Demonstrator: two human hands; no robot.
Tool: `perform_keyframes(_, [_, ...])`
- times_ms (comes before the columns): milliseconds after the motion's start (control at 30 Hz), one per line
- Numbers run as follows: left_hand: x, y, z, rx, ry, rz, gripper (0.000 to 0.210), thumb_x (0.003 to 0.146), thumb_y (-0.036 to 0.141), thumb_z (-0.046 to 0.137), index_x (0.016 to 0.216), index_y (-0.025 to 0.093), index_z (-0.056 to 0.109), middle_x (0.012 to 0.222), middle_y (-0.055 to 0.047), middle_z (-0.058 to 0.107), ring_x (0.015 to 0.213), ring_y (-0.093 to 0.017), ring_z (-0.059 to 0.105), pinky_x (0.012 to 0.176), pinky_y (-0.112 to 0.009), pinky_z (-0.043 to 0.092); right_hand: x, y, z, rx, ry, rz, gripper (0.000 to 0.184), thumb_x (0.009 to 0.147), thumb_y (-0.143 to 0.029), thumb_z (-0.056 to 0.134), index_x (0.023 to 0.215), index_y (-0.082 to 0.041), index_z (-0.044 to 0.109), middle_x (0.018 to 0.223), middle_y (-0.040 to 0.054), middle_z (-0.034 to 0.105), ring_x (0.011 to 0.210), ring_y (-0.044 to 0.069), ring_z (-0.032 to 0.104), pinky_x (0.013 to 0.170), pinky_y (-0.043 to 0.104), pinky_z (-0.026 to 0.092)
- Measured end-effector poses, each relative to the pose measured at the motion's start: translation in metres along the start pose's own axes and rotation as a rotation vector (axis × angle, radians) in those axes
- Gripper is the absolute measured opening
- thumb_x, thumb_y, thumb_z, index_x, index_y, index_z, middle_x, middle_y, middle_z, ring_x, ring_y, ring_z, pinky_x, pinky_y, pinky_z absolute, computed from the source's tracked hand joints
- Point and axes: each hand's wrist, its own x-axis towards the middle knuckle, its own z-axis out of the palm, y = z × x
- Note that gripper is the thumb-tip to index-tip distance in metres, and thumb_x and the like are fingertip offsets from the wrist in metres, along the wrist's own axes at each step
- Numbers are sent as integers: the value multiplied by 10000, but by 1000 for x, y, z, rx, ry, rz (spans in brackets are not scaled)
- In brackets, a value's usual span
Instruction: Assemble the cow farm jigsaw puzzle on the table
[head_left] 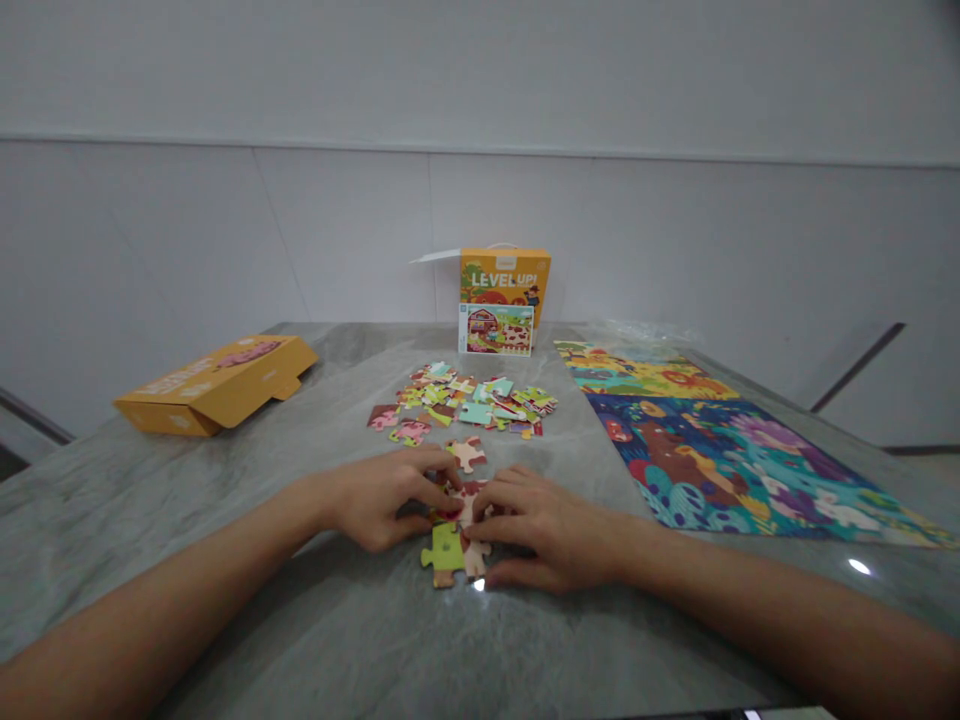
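Joined jigsaw pieces lie on the table in front of me, among them a green puzzle piece (448, 548) and brown-and-cream ones. My left hand (397, 492) is closed on a puzzle piece at their upper left edge, thumb and fingers pinched together, and the fingers hide most of it. From the other side my right hand (536, 525) grips the brown-and-cream puzzle piece (471, 495) with curled fingers, its thumb low at the right edge. A loose cream-and-brown piece (469, 454) rests just beyond both hands.
Farther back is a pile of loose pieces (476, 400). A picture card (499, 330) leans on an upright orange box (517, 268). At left lies a yellow box (225, 380). Finished colourful puzzles (720, 460) cover the right side of the grey table (322, 640).
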Motion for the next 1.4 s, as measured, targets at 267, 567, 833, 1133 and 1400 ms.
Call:
perform_keyframes(267, [-5, -4, -2, -37, 16, -14, 284, 843, 209, 685, 1126, 217, 719, 1208, -105, 636, 1098, -254, 608, 988, -403, 490, -6, 9, -5, -16, 36, -83, 326, 950, -393, 575, 1173, -169, 654, 1085, 95, 642, 1013, 212, 552, 886, 393, 420])
perform_keyframes(567, [-8, -12, 0, -76, 44, -59, 248, 796, 309, 797, 1034, 253, 759, 1096, -67, 624, 1002, -214, 597, 892, -341, 505, -14, 15, -11, -63, 17, -103, 246, 963, -327, 556, 1103, -191, 705, 1026, 88, 635, 930, 197, 544, 819, 362, 423])
perform_keyframes(833, [-7, -14, 3, -166, 36, -52, 102, 808, 267, 777, 891, 209, 761, 1039, -67, 639, 957, -200, 605, 843, -317, 505, -13, 14, -10, -89, -3, -97, 245, 974, -310, 542, 1120, -193, 700, 976, 79, 627, 886, 185, 532, 781, 342, 418])
perform_keyframes(1133, [-7, -13, 1, -178, 29, -54, 86, 827, 252, 754, 901, 208, 749, 1034, -58, 648, 966, -191, 610, 869, -310, 504, -12, 8, -13, -65, 24, -207, 231, 959, -303, 531, 1015, -190, 724, 957, 81, 630, 856, 191, 532, 765, 354, 423])
perform_keyframes(1400, [-7, -14, 1, -163, 29, -60, 66, 830, 264, 753, 874, 215, 751, 1000, -47, 657, 945, -184, 606, 843, -302, 502, -12, 10, -8, -6, 9, -194, 250, 920, -306, 552, 1085, -198, 705, 985, 86, 632, 888, 204, 547, 801, 379, 441])
